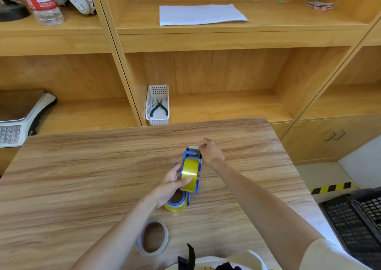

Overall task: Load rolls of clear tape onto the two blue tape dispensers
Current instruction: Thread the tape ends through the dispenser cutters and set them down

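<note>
A blue tape dispenser (191,153) stands on the wooden table (82,176) with a yellowish clear tape roll (189,173) mounted in it. My left hand (172,184) grips the roll and the dispenser's near end. My right hand (210,151) is closed at the dispenser's far cutter end, pinching what looks like the tape's end. Just behind my left hand, a second blue dispenser with a tape roll (178,204) lies flat, partly hidden. A nearly used-up roll (153,236) with a brown core lies closer to me.
Wooden shelves rise behind the table. A white basket (157,106) with pliers sits on the low shelf, a weighing scale (18,119) at the left, a sheet of paper (201,13) higher up. A black crate (356,218) stands at the right.
</note>
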`<state>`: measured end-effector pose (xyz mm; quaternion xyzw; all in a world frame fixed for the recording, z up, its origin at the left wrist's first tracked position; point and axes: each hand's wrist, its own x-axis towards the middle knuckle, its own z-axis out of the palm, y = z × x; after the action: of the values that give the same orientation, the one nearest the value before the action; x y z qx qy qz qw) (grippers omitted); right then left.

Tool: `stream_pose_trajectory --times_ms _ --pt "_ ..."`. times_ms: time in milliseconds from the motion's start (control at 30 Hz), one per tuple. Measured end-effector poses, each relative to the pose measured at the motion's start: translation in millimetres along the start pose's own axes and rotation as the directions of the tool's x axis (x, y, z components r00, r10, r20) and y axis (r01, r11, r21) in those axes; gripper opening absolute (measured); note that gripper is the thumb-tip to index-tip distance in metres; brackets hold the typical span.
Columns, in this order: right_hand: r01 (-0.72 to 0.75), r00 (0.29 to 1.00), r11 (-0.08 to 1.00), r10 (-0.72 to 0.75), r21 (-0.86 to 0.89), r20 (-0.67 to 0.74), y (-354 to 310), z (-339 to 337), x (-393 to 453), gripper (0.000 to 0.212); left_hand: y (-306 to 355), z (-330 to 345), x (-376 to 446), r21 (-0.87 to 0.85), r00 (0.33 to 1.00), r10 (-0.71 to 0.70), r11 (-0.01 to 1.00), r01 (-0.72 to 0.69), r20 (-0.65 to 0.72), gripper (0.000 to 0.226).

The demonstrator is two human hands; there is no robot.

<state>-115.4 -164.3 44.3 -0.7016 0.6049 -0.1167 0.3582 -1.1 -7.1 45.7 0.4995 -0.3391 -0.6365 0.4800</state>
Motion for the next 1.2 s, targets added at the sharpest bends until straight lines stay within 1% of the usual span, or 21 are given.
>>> stream_pose_trajectory --times_ms 33,100,167,233,267,300,333,400,467,567,667,767,800,867,933,1000,1033,1067,1133,1200 --pt "-0.011 1.000 1.000 0.011 0.022 0.004 0.4 -1.0 1.8 0.018 2.1 0.2 -0.1 -0.028 1.000 -0.009 1.000 0.008 -0.021 0.053" --pt "-0.031 0.999 0.998 0.030 0.060 0.011 2.4 -1.9 4.6 0.022 5.2 2.6 -0.8 -0.069 0.991 -0.075 0.995 0.068 -0.108 0.046" --pt "-0.007 0.999 0.999 0.005 0.052 0.036 2.6 -0.4 4.3 0.026 9.0 8.5 -0.1 -0.050 0.966 -0.123 0.992 0.114 -0.229 0.043" --pt "0.032 0.998 0.998 -0.034 0.046 0.054 0.7 2.3 2.6 0.020 9.3 14.2 2.7 -0.004 0.917 -0.110 0.993 0.118 -0.384 0.040" --pt "0.041 0.998 0.998 -0.044 0.048 0.050 -0.3 3.5 2.0 0.017 8.9 15.9 3.9 0.000 0.895 -0.089 0.995 0.099 -0.437 0.038" --pt "0.040 0.998 0.998 -0.042 0.050 0.036 -0.7 4.4 1.4 0.016 7.7 16.0 4.8 -0.007 0.885 -0.070 0.997 0.075 -0.460 0.036" --pt "0.030 0.999 0.998 -0.031 0.055 0.015 -0.8 5.0 1.3 0.015 9.2 17.2 4.0 -0.004 0.887 -0.056 0.998 0.061 -0.459 0.035" --pt "-0.004 1.000 0.997 0.006 0.071 -0.027 0.2 5.7 1.5 0.014 12.0 18.7 1.7 -0.016 0.920 -0.042 0.999 0.039 -0.389 0.032" --pt "-0.032 0.998 0.993 0.038 0.110 -0.058 1.8 5.2 3.5 0.014 13.1 15.6 0.8 -0.018 0.953 -0.033 0.999 0.029 -0.302 0.032" --pt "-0.066 0.993 0.979 0.084 0.193 -0.085 5.1 -2.1 9.2 0.017 7.9 7.5 -4.4 -0.016 0.992 -0.021 1.000 0.019 -0.121 0.039" --pt "-0.087 0.992 0.975 0.104 0.203 -0.075 12.5 -10.8 14.1 0.022 -3.7 4.1 -9.9 0.020 1.000 -0.016 1.000 0.016 0.006 0.041" --pt "-0.131 0.988 0.970 0.144 0.207 -0.051 18.1 -13.2 14.1 0.018 -6.9 5.8 -11.1 0.019 0.998 -0.031 0.999 0.030 0.057 0.055" --pt "-0.149 0.986 0.965 0.163 0.214 -0.048 19.6 -13.3 14.2 0.018 -7.5 5.1 -10.6 0.028 0.997 -0.042 0.999 0.040 0.061 0.056" --pt "-0.193 0.977 0.953 0.209 0.233 -0.046 20.9 -13.5 13.7 0.018 -3.5 7.2 -13.0 0.039 0.996 -0.077 0.996 0.075 0.049 0.046" --pt "-0.218 0.972 0.946 0.234 0.239 -0.040 21.8 -13.1 13.5 0.019 -3.5 9.8 -12.8 -0.002 0.994 -0.108 0.994 0.108 0.017 0.038" --pt "-0.230 0.971 0.947 0.240 0.227 -0.018 21.5 -12.4 13.3 0.017 -2.4 11.2 -10.7 -0.081 0.980 -0.174 0.983 0.166 -0.097 0.040" --pt "-0.232 0.971 0.948 0.240 0.218 -0.008 20.7 -11.7 13.3 0.016 -2.9 10.5 -8.7 -0.101 0.969 -0.191 0.979 0.177 -0.155 0.036" --pt "-0.232 0.971 0.950 0.238 0.209 -0.002 19.8 -10.6 13.2 0.016 -6.0 8.9 -4.3 -0.076 0.959 -0.192 0.981 0.180 -0.208 0.037" --pt "-0.229 0.972 0.954 0.234 0.191 -0.003 17.9 -9.4 12.8 0.015 -10.3 5.5 2.1 0.013 0.950 -0.140 0.989 0.149 -0.279 0.054" --pt "-0.220 0.974 0.960 0.225 0.175 -0.013 16.3 -8.8 12.5 0.015 -13.2 3.6 4.2 0.009 0.947 -0.098 0.994 0.106 -0.306 0.060"
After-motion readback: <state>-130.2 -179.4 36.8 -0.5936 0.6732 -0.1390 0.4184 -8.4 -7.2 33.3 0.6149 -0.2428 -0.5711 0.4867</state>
